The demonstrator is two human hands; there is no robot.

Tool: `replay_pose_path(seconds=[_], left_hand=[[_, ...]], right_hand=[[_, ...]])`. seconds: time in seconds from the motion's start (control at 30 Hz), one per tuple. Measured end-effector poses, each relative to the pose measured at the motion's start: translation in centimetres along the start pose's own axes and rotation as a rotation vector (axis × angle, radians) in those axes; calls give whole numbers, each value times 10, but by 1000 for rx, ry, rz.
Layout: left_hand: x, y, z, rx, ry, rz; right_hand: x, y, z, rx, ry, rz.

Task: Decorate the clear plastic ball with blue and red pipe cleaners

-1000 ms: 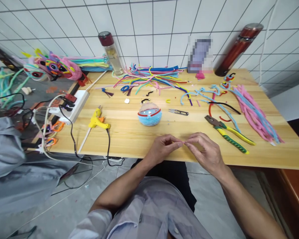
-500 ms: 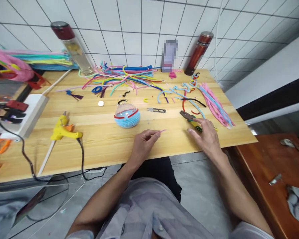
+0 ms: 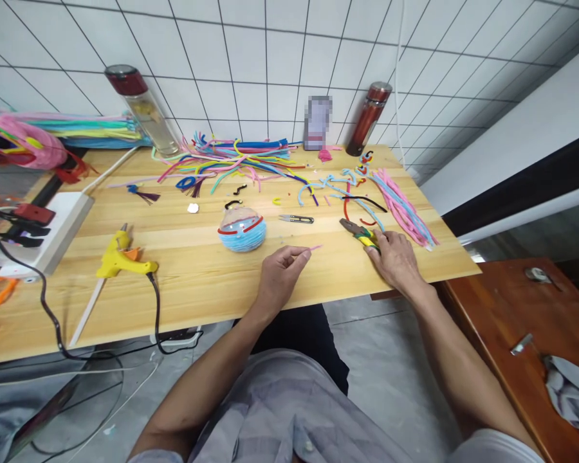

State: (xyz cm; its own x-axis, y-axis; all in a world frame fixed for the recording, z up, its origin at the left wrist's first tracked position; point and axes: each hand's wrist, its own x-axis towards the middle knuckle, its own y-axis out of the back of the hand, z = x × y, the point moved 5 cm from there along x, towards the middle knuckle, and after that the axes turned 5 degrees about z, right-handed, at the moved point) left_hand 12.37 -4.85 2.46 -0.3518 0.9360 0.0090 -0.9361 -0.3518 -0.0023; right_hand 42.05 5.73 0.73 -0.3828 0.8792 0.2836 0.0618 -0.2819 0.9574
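A wooden table (image 3: 193, 289) is being bordered at the back by a white tiled wall (image 3: 244, 54). Near its front edge, a short pink strip (image 3: 315, 247) is being pinched between thumb and fingers of the nearly closed left hand (image 3: 280, 278). To the right, the handles of the pliers (image 3: 361, 236) are being covered by the partly curled right hand (image 3: 396, 257); how firmly they are being gripped cannot be told. Beyond the left hand, a blue-wrapped ball (image 3: 244, 242) is being partly ringed by red strips (image 3: 253, 226).
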Motion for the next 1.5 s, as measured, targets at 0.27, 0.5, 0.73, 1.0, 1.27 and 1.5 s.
replay_pose_path(seconds=[0.27, 0.5, 0.73, 1.0, 1.27, 1.5], left_hand=[[5, -11, 12, -65, -22, -1], [18, -31, 47, -135, -126, 37], [20, -38, 67, -108, -326, 45], [16, -35, 65, -110, -364, -7], [15, -37, 60, -145, -258, -52], [15, -36, 56, -123, -259, -64]], right_hand=[[-5, 26, 9, 613, -157, 131], [-9, 57, -43, 1534, -466, -99], [-15, 65, -78, 1254, -395, -162], [-20, 64, -95, 1260, -369, -211], [-25, 57, -103, 1279, -338, -185], [-26, 58, -104, 1135, -268, -159]])
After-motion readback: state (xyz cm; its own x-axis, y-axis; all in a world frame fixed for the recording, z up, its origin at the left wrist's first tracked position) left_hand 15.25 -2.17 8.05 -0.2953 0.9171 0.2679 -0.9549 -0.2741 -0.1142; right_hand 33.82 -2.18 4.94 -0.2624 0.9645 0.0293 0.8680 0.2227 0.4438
